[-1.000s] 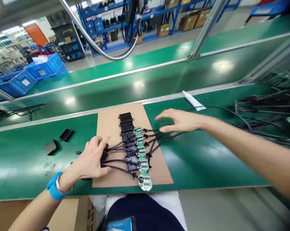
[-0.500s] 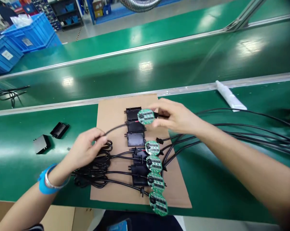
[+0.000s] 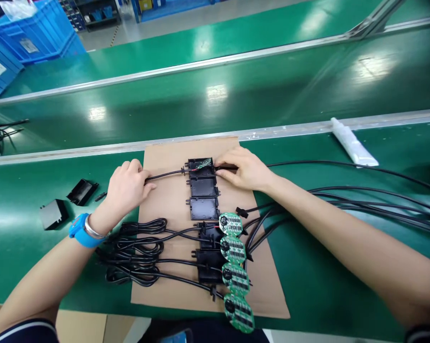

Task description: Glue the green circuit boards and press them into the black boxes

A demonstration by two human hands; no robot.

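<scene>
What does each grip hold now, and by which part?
The left grip holds a black cable left of the farthest circuit board; the right grip holds another cable just beside the farthest housing.

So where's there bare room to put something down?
Bare green bench lies between the right forearm, the cardboard and the near edge; another patch lies between cardboard and white tube, beyond the far black cable. It's crowded around the cardboard's near half: coiled cables, round green boards.

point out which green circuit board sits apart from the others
The tilted board at the farthest black case, between the left hand and right hand; the other four boards form a column nearer the person.
</scene>
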